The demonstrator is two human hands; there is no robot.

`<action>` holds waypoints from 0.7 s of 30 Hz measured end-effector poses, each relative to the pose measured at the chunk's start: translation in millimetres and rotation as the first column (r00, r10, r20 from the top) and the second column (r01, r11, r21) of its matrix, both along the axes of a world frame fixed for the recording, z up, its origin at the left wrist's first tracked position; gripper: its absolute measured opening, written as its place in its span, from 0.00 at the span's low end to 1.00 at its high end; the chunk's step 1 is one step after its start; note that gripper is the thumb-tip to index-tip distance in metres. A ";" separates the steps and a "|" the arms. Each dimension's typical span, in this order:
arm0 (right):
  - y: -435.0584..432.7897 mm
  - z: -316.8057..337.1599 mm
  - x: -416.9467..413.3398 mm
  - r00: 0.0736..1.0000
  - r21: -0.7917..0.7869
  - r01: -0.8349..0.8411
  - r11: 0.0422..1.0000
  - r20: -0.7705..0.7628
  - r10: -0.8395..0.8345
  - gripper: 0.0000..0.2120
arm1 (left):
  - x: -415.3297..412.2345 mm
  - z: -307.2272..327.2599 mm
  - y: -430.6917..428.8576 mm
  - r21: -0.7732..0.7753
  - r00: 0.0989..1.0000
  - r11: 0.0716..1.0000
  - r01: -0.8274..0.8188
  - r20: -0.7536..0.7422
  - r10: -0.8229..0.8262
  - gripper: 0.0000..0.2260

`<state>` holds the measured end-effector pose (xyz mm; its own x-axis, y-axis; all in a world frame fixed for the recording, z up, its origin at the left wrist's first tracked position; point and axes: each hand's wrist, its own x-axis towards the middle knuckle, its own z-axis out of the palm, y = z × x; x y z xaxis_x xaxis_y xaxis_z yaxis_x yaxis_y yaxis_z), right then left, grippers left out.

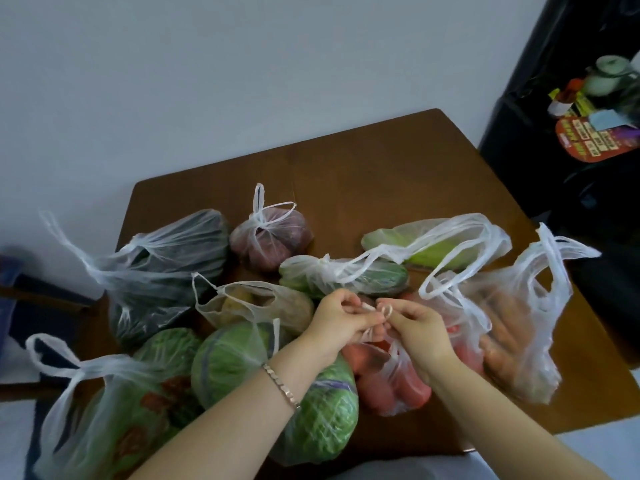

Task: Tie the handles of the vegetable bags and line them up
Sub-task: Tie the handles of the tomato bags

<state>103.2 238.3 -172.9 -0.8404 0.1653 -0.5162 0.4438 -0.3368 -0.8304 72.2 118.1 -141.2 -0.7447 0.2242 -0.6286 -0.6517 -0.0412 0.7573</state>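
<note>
Several clear plastic vegetable bags lie on a brown wooden table (pixel 363 174). My left hand (pixel 341 320) and my right hand (pixel 415 323) each pinch a twisted handle of the tomato bag (pixel 391 382), meeting just above it. Beside it on the right stands the carrot bag (pixel 512 327) with loose handles. A cabbage bag (pixel 322 410) lies under my left forearm. The purple onion bag (pixel 273 237) and the cucumber bag (pixel 346 275) show knotted handles. The potato bag (pixel 263 306) gapes open.
A dark leafy-greens bag (pixel 166 271) and a green-vegetable bag (pixel 114 410) lie at the left. A lettuce bag (pixel 436 247) lies at the back right. A black fridge (pixel 571 133) with magnets stands right of the table. A white wall is behind.
</note>
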 end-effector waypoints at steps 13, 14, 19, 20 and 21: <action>4.1 -9.0 13.0 0.995 0.349 0.031 0.936 -0.097 0.003 0.08 | -8.5 -17.9 -6.7 -0.335 0.904 0.895 0.296 -0.205 -0.376 0.08; 5.7 -11.9 12.2 0.996 0.367 0.067 0.928 -0.085 -0.038 0.07 | -9.2 -16.2 -7.7 -0.411 0.856 0.848 0.335 -0.244 -0.456 0.11; 5.2 -13.5 5.5 0.999 0.570 0.002 0.822 -0.044 0.028 0.07 | -3.8 -11.5 -9.4 -0.436 0.743 0.785 0.441 -0.312 -0.591 0.09; 3.6 -10.9 5.5 0.997 0.596 -0.034 0.802 -0.040 0.072 0.06 | -3.2 -13.5 -9.4 -0.463 0.739 0.788 0.405 -0.342 -0.581 0.08; 2.9 -9.6 6.2 0.991 0.616 -0.067 0.785 -0.049 0.123 0.06 | -3.7 -16.1 -9.3 -0.480 0.741 0.799 0.362 -0.372 -0.559 0.07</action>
